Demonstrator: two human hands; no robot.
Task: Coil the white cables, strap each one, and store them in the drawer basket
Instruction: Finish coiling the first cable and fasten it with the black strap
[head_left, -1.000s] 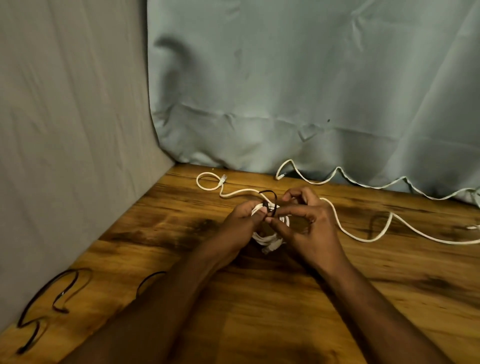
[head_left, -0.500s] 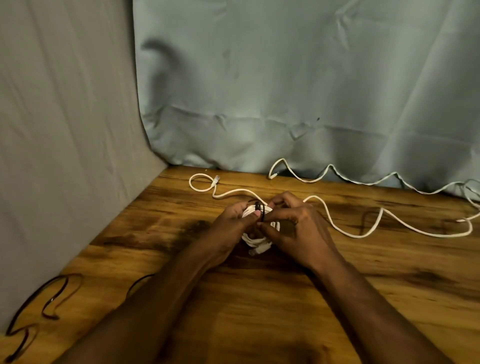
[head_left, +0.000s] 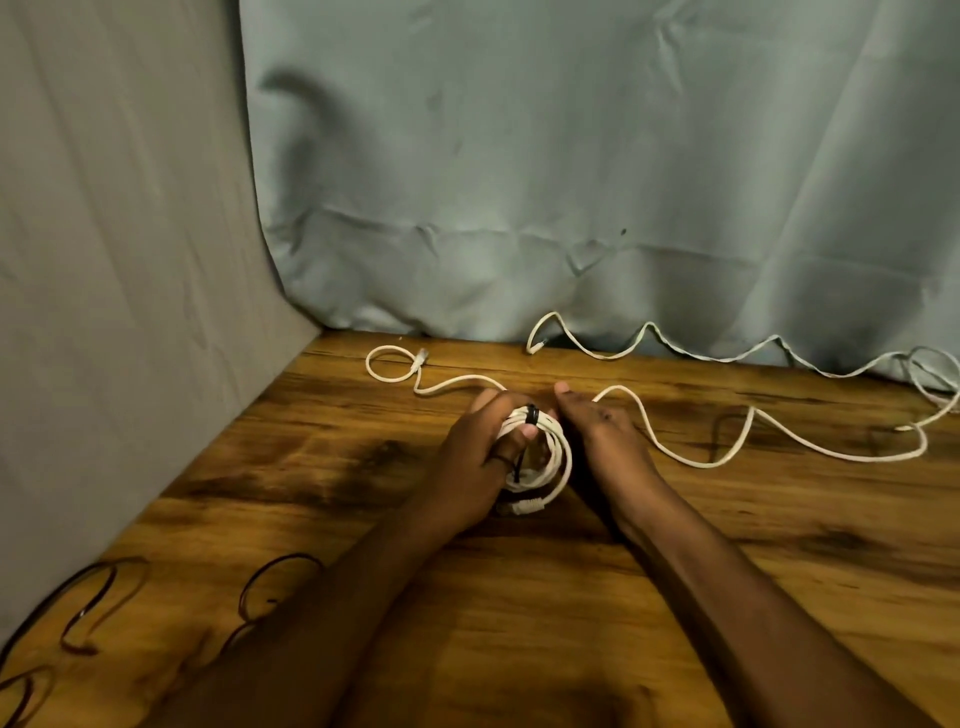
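A coiled white cable (head_left: 557, 457) sits upright on the wooden table (head_left: 519, 597), with a black strap (head_left: 531, 414) wrapped round its top. My left hand (head_left: 475, 467) grips the coil, thumb pressing beside the strap, and the strap's loose tail hangs down by the fingers. My right hand (head_left: 602, 431) rests just right of the coil, fingers relaxed and off the strap. A loose white cable (head_left: 691, 457) snakes across the table behind the hands. Another loose white cable (head_left: 727, 356) lies along the curtain foot.
Several black straps (head_left: 85, 613) lie at the table's front left, one (head_left: 275, 582) near my left forearm. A grey curtain (head_left: 571, 182) hangs behind the table and a beige one (head_left: 114, 260) on the left. No drawer basket is in view.
The strap's open loop has been pulled tight round the coil. My right hand has let go of the strap and drawn a little to the right. The camera has shifted slightly.
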